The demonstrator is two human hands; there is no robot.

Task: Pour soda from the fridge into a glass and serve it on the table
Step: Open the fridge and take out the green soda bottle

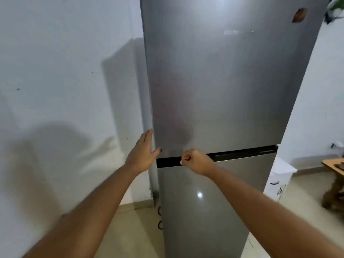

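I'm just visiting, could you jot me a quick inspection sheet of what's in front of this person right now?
Surface: pale tiled floor; wooden table edge at far right.
Job's things: grey two-door fridge, both doors closed; soda and glass not seen.
Clutter: magnet on upper door.
Hands: left hand flat on the upper door's left edge; right hand curled into the dark handle recess.
Cables: black cord on floor beside fridge.
Surroundings: white walls.
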